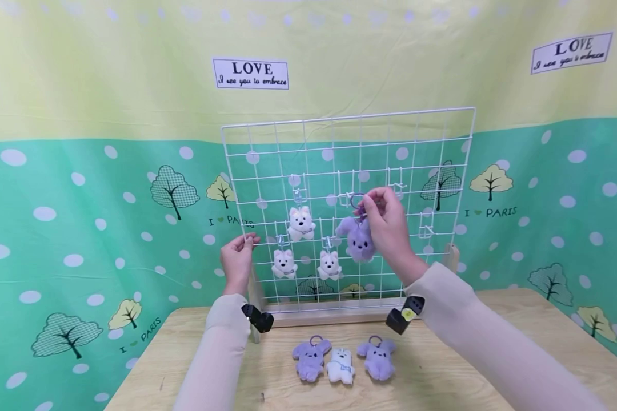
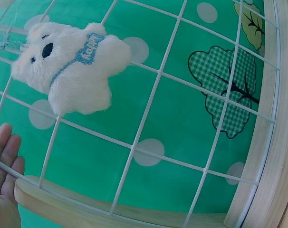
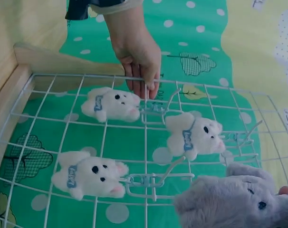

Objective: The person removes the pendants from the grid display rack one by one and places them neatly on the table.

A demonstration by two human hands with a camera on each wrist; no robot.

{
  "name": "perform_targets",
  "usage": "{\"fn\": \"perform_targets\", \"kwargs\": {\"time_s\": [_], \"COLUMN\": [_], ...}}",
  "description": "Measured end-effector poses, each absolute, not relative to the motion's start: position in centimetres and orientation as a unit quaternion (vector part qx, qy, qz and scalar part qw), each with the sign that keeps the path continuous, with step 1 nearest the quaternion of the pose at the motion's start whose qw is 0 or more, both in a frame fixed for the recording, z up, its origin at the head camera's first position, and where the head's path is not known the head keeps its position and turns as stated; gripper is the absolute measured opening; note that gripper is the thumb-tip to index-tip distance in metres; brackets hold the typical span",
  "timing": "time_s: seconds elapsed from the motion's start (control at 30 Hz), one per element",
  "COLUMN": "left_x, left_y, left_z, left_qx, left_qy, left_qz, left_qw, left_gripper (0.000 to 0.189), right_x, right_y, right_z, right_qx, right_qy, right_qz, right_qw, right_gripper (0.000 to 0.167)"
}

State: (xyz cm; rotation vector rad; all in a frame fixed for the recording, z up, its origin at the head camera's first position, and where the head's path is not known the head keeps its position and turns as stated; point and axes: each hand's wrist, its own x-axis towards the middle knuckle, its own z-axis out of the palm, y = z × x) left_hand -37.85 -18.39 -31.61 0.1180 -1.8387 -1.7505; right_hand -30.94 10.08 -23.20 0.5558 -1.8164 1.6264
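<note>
From here I see the right hand [image 1: 392,228] pinching the purple plush [image 1: 359,244] at its top; the left hand [image 1: 237,261] pinches the wire grid [image 1: 303,121] at left.

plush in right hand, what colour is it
Light purple; the head view shows the plush best.

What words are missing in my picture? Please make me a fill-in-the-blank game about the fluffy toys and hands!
1. The right hand holds a fluffy toy whose colour is ____.
2. The number of white toys hanging on the wire grid is ____.
3. On the table, a small white toy lies ____ two purple toys.
4. The big word on the sign is ____.

Missing words: purple; three; between; LOVE.
</note>
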Motion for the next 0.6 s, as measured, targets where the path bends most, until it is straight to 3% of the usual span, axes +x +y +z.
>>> {"fn": "perform_targets", "kwargs": {"time_s": [0.37, 0.6], "left_x": [-37.8, -37.7], "left_y": [-18.4, -18.4], "left_z": [-31.7, -31.6], "left_qx": [0.045, 0.043], "left_qy": [-0.692, -0.692], "left_qz": [-0.659, -0.659], "left_qw": [0.290, 0.292], "left_gripper": [0.020, 0.019], "right_x": [-28.7, -27.6], "right_y": [12.7, 14.8], "right_z": [-27.2, -30.6], "right_qx": [0.197, 0.182], "right_qy": [-0.710, -0.730], "right_qz": [0.631, 0.619], "right_qw": [0.243, 0.226], "right_gripper": [0.021, 0.022]}}
